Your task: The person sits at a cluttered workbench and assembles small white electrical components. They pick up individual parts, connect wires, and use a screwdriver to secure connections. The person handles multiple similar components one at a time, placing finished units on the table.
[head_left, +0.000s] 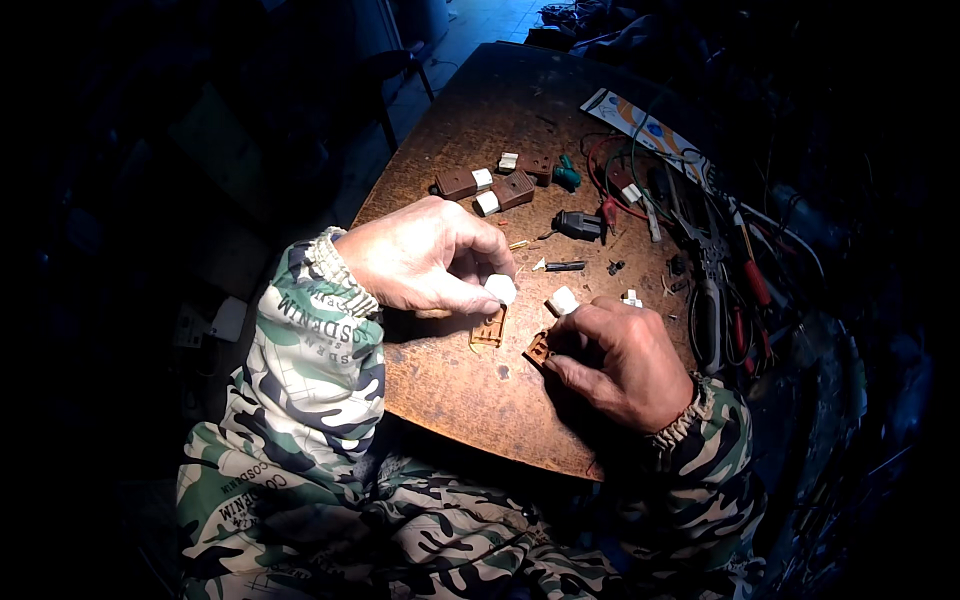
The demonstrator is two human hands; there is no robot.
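Brown housing [489, 329] in left hand [428, 256] runs lengthwise near-to-far, white end [501, 289] farthest.

Light pools on a brown wooden table [455, 120]; beyond its far left edge, a dark chair [388, 64], it seems, stands on bluish tiled floor [488, 20].

Brown casing [488, 329], open face up; white block [501, 289] at far end; second brown casing [538, 349] rightward, tilted

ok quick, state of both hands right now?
Left hand: closed, pinching a white piece at the far end of a brown casing.
Right hand: closed, holding a small brown shell.
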